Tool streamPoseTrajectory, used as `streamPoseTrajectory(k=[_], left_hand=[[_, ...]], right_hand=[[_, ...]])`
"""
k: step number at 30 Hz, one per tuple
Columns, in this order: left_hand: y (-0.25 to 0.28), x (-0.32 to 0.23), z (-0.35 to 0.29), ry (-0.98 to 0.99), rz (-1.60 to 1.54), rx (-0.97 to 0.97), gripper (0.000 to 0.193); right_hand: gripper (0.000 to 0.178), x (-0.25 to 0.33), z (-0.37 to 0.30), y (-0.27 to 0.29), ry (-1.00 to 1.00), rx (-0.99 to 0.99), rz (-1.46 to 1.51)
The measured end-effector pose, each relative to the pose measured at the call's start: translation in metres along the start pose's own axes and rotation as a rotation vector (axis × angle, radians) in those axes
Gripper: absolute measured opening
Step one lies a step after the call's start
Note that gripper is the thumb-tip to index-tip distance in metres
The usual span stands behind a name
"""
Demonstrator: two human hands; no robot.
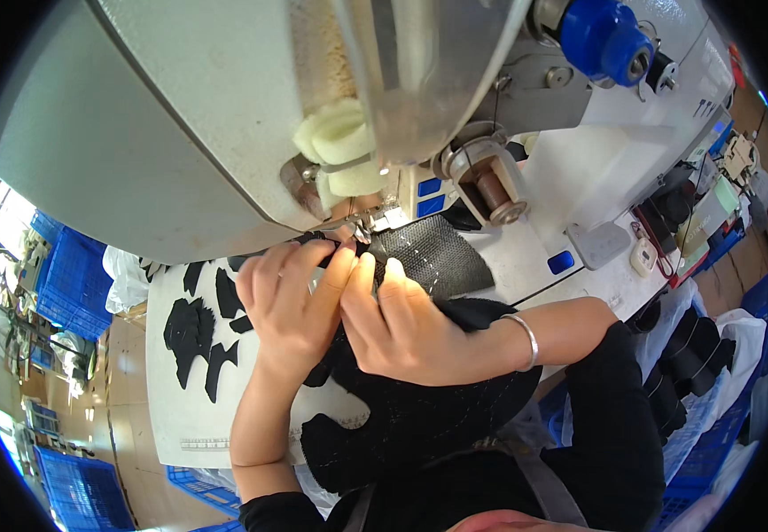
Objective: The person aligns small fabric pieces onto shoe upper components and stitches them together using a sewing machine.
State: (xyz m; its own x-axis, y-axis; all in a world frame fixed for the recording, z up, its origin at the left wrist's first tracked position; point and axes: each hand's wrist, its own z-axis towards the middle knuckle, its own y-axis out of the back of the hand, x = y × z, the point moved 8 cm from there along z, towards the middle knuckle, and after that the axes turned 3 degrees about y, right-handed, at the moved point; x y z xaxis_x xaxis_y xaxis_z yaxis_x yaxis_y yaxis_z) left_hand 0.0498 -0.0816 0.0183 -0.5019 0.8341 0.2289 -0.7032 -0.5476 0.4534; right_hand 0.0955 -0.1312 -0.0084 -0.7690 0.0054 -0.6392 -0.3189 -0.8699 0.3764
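Both hands are close together at the needle area of a sewing machine (180,97), just before its metal presser foot (362,232). My left hand (291,301) pinches the edge of black fabric (419,426), its fingertips pressed together beside the foot. Right against it, my right hand (406,332) has its thumb and fingers closed on the same fabric; a silver bangle circles the wrist. The fabric hangs down over the table edge toward my lap, with light stitch lines on it. A dark mesh piece (437,257) lies right of the foot. My fingers hide the exact grip point.
Several black cut pieces (191,337) lie on the white table (167,417) at left. A thread spool (493,195) and a blue knob (605,44) sit on the machine. Blue crates (74,279) stand at far left; dark rolls (694,350) fill a bagged crate at right.
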Motion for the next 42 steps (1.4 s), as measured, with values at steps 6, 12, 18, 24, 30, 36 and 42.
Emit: streamPoseTrajectory(k=[6,12,18,24,30,36,42], left_hand=[[-0.007,0.005,-0.005,-0.028,-0.37,0.002,0.031],[-0.012,-0.006,0.006,-0.112,-0.32,0.06,0.034],[-0.012,0.004,-0.001,-0.097,-0.372,0.031,0.033],[-0.014,0.013,-0.004,-0.046,-0.418,-0.017,0.034],[-0.03,0.035,-0.016,0.2,-0.525,0.103,0.025],[-0.041,0.064,-0.013,0.396,-1.001,0.425,0.029],[-0.04,0.059,-0.043,0.62,-1.356,0.924,0.044]], right_hand=[[0.047,-0.079,-0.022,0.009,-0.02,0.282,1.276],[0.017,-0.055,-0.016,0.025,0.071,-0.002,0.702],[0.007,-0.055,-0.02,0.025,-0.01,-0.201,0.689],[0.008,-0.051,-0.024,0.023,-0.031,-0.225,0.69],[0.013,-0.067,-0.023,0.001,-0.09,-0.234,0.789],[0.026,-0.099,-0.041,-0.046,-0.29,-0.119,1.164],[0.017,-0.098,-0.027,-0.016,-0.232,-0.029,0.806]])
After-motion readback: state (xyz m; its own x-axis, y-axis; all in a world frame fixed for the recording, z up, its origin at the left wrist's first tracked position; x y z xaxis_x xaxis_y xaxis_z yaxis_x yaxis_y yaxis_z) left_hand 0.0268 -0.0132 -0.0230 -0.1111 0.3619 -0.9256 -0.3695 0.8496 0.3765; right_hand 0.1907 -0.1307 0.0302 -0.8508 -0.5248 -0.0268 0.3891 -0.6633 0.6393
